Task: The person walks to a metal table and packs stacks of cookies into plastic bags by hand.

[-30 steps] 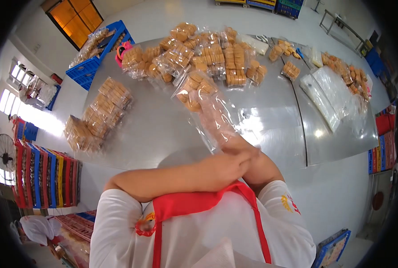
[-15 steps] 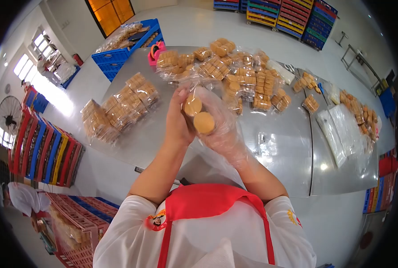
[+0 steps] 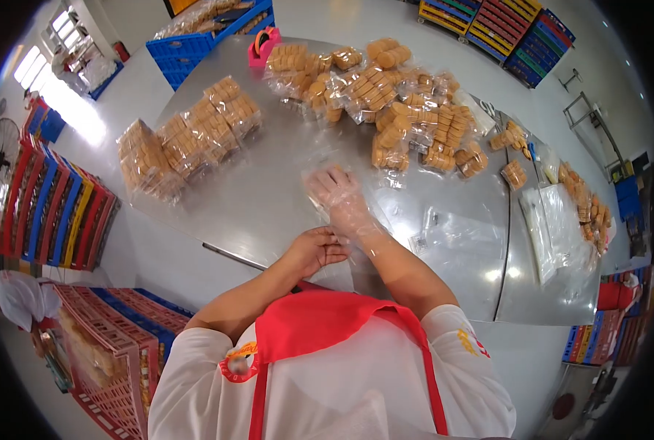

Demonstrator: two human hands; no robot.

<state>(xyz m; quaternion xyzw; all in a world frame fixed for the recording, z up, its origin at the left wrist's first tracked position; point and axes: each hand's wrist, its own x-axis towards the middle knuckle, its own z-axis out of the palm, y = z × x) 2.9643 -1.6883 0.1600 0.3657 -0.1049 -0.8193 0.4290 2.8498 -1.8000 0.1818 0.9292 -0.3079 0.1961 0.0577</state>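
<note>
My right hand (image 3: 339,198), in a clear plastic glove, is palm down over the steel table (image 3: 268,191) with its fingers curled over a clear plastic bag. The bag's contents are mostly hidden beneath the hand. Just below, beside the right wrist, my bare left hand (image 3: 317,251) has its fingers bent at the loose end of the bag. Further up the table lies a pile of bagged round cookies (image 3: 371,92). To the left stands a row of filled cookie packs (image 3: 199,136).
Flat plastic bags (image 3: 554,224) lie on the right, near loose cookies (image 3: 587,194). A pink tape dispenser (image 3: 264,45) stands at the far edge by a blue crate (image 3: 177,55). Stacked crates (image 3: 56,209) are on the left, with a pink crate (image 3: 107,352) below.
My hands have come down from holding up a bag with two round cookies showing. The right hand now covers the bag, and the left has moved to its near end. The view has shifted.
</note>
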